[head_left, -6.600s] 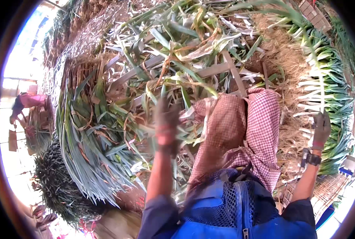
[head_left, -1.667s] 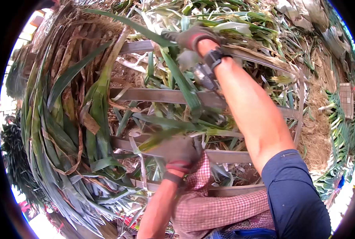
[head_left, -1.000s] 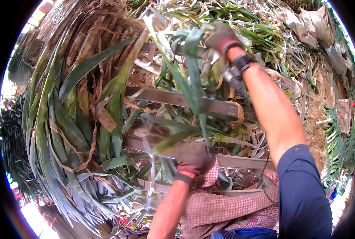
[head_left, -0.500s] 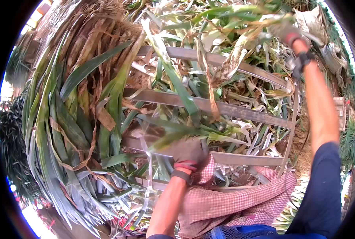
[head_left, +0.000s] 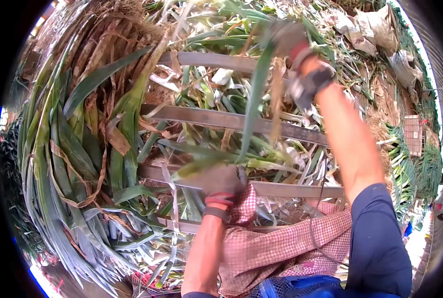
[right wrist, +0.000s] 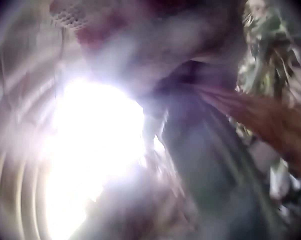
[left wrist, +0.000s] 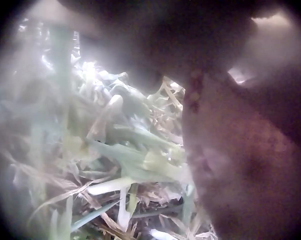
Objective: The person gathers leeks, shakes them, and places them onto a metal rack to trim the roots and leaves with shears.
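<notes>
In the head view my gloved left hand (head_left: 225, 184) grips a leek (head_left: 194, 171), its blurred green leaves sticking out to the left over the metal slats. My gloved right hand (head_left: 287, 39) is higher and farther right, blurred, and holds a long green leek leaf (head_left: 257, 94) and a dry brown leaf (head_left: 277, 94) that hang down. In the right wrist view the green leaf (right wrist: 205, 155) and brown leaf (right wrist: 260, 117) come out below the glove (right wrist: 160, 55). The left wrist view is mostly filled by dark glove and cloth (left wrist: 250, 165), with leaf scraps (left wrist: 135, 145) beside them.
A large heap of leeks (head_left: 82, 169), roots toward the top, lies at the left. Metal slats (head_left: 231, 119) run across leaf trimmings. Pale sacks (head_left: 380, 30) lie at the upper right, a crate (head_left: 413, 135) and more leeks (head_left: 398, 164) at the right. Checked trousers (head_left: 286, 243) are below.
Since half a second ago my right hand has come back left from the upper right, now with a green and a brown leaf hanging from it. My left hand stays nearly in place.
</notes>
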Action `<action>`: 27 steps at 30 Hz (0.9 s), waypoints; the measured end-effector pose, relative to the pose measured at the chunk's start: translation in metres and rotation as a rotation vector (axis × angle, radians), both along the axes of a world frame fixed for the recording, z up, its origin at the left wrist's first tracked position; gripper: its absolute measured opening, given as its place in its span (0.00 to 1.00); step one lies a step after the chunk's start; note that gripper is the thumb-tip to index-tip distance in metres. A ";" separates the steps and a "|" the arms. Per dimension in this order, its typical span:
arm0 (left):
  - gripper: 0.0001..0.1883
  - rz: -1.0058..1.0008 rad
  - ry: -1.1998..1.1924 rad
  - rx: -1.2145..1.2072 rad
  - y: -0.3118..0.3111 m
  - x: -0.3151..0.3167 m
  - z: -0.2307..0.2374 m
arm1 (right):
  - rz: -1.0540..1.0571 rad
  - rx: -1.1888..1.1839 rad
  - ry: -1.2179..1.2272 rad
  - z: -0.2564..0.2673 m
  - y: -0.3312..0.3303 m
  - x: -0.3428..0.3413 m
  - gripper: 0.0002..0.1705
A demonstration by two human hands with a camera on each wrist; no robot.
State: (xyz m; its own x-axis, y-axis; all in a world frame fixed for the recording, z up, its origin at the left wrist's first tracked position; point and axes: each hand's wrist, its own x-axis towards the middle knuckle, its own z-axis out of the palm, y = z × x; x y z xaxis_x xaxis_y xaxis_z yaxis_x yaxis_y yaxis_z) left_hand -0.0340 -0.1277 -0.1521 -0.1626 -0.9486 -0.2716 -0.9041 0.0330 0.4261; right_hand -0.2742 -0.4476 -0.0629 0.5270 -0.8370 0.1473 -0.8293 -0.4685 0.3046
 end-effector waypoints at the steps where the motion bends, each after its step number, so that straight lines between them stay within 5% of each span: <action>1: 0.20 -0.003 -0.024 0.006 -0.001 -0.001 0.000 | -0.226 0.046 -0.306 0.038 -0.023 -0.041 0.11; 3: 0.20 -0.005 -0.028 -0.038 0.000 -0.002 -0.004 | -0.498 -0.015 -1.266 0.097 -0.042 -0.103 0.11; 4: 0.20 0.000 -0.035 -0.081 0.000 -0.002 -0.006 | -0.341 0.166 -1.546 0.081 -0.067 -0.158 0.14; 7: 0.19 -0.020 0.008 -0.043 0.000 0.002 -0.009 | -0.523 0.220 -0.402 0.036 -0.053 -0.149 0.10; 8: 0.19 -0.020 0.007 -0.043 0.001 0.001 -0.009 | -0.538 0.344 -0.203 0.023 -0.026 -0.112 0.13; 11: 0.19 -0.008 -0.052 -0.075 0.000 -0.001 -0.007 | -0.590 0.571 -0.062 -0.017 0.041 -0.007 0.27; 12: 0.19 -0.006 -0.015 -0.089 0.000 0.000 -0.002 | -0.786 0.481 -0.180 -0.039 0.048 0.009 0.31; 14: 0.19 -0.003 0.028 -0.097 0.002 -0.001 -0.001 | -0.673 0.448 -0.431 -0.043 0.040 0.018 0.23; 15: 0.19 0.005 0.002 -0.100 0.001 -0.001 -0.005 | -0.584 0.381 -0.371 -0.027 0.037 0.023 0.20; 16: 0.19 0.008 -0.025 -0.101 0.001 -0.001 -0.008 | -0.460 0.351 0.038 0.008 0.023 0.031 0.17; 17: 0.19 0.013 -0.005 -0.076 0.001 -0.001 -0.010 | -0.280 0.010 0.333 0.013 -0.013 0.001 0.15; 18: 0.19 0.013 -0.003 -0.061 0.000 -0.001 -0.007 | -0.299 -0.061 0.177 0.046 -0.029 -0.020 0.16; 20: 0.19 0.005 0.007 0.000 -0.001 -0.001 0.003 | -0.360 -0.054 -0.607 0.129 -0.020 -0.040 0.18; 21: 0.19 -0.010 -0.038 -0.091 0.000 -0.001 -0.004 | -0.312 -0.021 -0.729 0.156 -0.005 -0.042 0.19; 23: 0.19 -0.022 -0.044 -0.101 0.001 0.000 -0.010 | -0.200 0.202 -0.688 0.170 0.038 -0.030 0.22; 27: 0.19 -0.023 -0.042 -0.162 0.005 0.000 -0.002 | 0.097 0.780 -0.315 0.044 0.176 0.015 0.29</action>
